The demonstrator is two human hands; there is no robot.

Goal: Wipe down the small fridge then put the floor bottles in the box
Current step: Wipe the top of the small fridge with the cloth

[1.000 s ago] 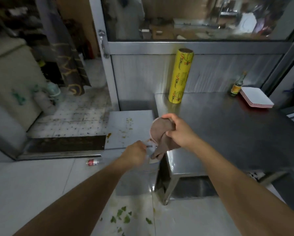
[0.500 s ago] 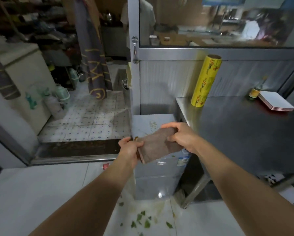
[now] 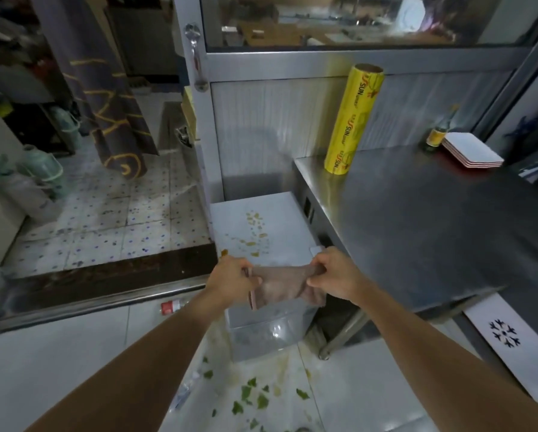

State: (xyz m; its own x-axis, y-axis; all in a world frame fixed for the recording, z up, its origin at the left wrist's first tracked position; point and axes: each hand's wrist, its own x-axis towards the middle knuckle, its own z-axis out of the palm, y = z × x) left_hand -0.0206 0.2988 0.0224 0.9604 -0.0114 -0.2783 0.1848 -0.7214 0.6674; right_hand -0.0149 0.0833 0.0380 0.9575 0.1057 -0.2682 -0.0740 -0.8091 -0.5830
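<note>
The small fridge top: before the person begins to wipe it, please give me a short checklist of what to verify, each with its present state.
1. Cloth is held: ok; left hand and right hand each grip one end, stretched between them.
2. Cloth is above the small fridge: ok, at its front edge; whether it touches, cannot tell.
3. Dirt located: ok; yellowish scraps lie on the fridge top.
4. Top free of objects in the wiping path: ok, only scraps show.
5. Cloth is damp: cannot tell.
6. Floor bottles put away: not ok; red-capped bottle lies on the floor left of the fridge, and no box is in view.
</note>
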